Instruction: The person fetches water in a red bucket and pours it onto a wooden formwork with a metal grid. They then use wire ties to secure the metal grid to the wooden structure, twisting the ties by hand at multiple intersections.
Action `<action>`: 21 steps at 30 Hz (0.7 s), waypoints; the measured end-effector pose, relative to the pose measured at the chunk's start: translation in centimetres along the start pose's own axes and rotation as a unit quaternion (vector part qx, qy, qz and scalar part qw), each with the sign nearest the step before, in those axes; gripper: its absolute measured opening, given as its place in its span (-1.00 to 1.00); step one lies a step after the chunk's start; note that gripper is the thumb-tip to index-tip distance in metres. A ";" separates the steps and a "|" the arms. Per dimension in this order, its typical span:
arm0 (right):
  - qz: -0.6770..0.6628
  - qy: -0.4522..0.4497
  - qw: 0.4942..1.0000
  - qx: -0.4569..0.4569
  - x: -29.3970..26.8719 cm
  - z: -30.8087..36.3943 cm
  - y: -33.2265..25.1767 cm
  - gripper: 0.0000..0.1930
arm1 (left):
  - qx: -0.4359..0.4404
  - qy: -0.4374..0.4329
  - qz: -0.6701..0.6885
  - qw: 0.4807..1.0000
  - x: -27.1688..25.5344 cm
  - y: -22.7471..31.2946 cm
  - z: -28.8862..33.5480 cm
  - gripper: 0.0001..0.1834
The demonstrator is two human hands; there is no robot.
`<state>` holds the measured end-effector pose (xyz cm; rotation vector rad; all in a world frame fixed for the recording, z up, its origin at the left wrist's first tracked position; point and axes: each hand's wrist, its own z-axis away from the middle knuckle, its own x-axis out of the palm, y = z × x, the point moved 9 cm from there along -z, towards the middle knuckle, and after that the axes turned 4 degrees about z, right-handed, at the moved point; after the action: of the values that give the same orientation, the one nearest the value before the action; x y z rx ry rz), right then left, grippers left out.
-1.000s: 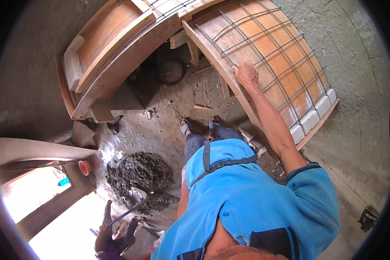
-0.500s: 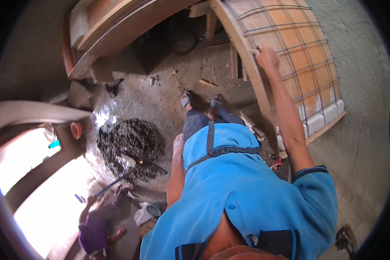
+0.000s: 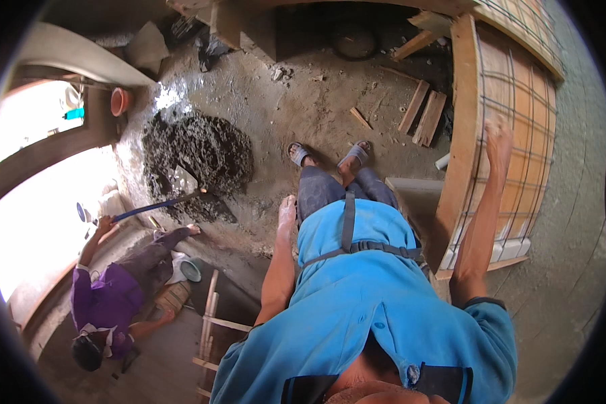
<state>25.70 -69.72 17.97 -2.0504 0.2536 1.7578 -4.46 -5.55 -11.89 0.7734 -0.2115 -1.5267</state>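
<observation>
My right hand [image 3: 498, 135] reaches over a steel rebar grid [image 3: 518, 178] laid on curved wooden formwork [image 3: 460, 121]. It seems to touch the bars, but its fingers are smeared and I cannot make out whether they grip. My left hand [image 3: 287, 214], pale with dust, hangs beside my thigh with its fingers loosely extended and nothing seen in it. White blocks [image 3: 510, 250] line the near end of the grid, on a wooden ledge.
Left lies a heap of wet mortar [image 3: 198, 151] with a long-handled shovel [image 3: 155, 207] in it. A co-worker in purple [image 3: 108, 299] holds the handle. A wooden ladder [image 3: 211, 316] and a bucket [image 3: 190, 271] are nearby. Wood offcuts [image 3: 421, 114] lie ahead.
My right hand has moved from the formwork's wooden edge onto the grid. My view has shifted, bringing more of the co-worker and a ladder into sight. My left hand still hangs by my thigh.
</observation>
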 end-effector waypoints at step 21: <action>-0.081 -0.415 0.863 -0.277 65.4 17.8 -42.0 -0.65 | -0.224 -0.102 -0.160 0.956 4.3 -3.0 -12.9 -0.11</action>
<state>38.57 -15.79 -39.31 -1.3272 -0.7384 2.5924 0.92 -5.13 -24.68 0.2946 0.1161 -1.8749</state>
